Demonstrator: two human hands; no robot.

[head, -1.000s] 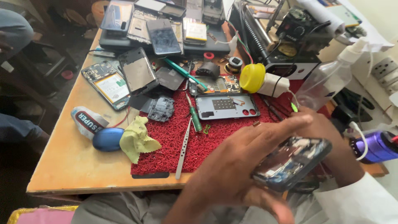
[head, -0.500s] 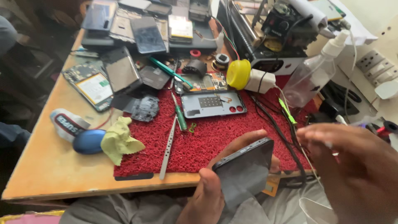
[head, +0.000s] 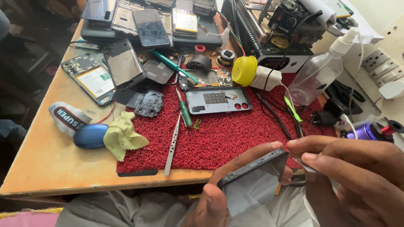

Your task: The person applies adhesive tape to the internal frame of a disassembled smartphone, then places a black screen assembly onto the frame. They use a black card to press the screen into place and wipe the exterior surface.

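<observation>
The phone point(head: 256, 185) has tilted up since a moment ago, held over the lap before the red mat point(head: 219, 134). The left hand point(head: 229, 189) grips it; the right hand point(head: 353, 176) pinches a thin strip at its corner.

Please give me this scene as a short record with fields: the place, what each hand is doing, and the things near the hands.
place: wooden table with a red mat
left hand: holds a grey phone tilted on edge
right hand: pinches a thin clear film at the phone's corner
on mat: tweezers, green screwdriver, open phone shell
left of mat: yellow cloth, blue oval case
back right: spray bottle, yellow cap
</observation>
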